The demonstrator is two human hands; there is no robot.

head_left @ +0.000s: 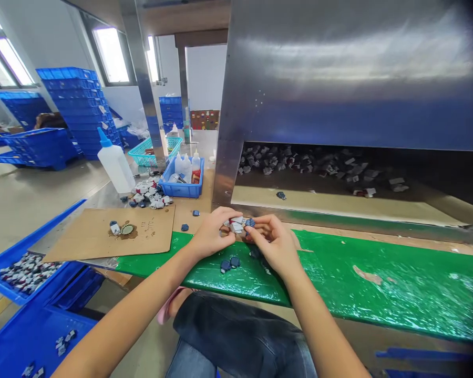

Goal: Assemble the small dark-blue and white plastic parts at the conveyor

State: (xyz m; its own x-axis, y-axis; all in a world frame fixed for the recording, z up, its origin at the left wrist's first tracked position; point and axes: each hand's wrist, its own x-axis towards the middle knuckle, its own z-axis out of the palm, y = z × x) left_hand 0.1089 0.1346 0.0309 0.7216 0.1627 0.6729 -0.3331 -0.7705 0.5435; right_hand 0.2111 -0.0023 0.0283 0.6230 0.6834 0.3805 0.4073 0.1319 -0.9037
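Note:
Between my hands, above the green bench top (339, 278), is a small white-and-grey plastic toy part (235, 226). My left hand (214, 232) grips its left side between thumb and fingers. In my right hand (276, 242), thumb and fingers pinch a dark blue plastic fist-like piece (250, 222) against the right end of the white part. Whether the two are joined, I cannot tell. Below lie loose dark blue pieces (229, 264), some partly hidden under my right hand. Further blue pieces (185, 227) sit left of my left hand.
On the left, a cardboard sheet (79, 236) bears a small round dish (126, 229). Behind it are a heap of parts (152, 193), a white squeeze bottle (116, 165) and a blue tray (181, 189) with bottles. A metal hood (350, 79) stands over more parts (299, 160).

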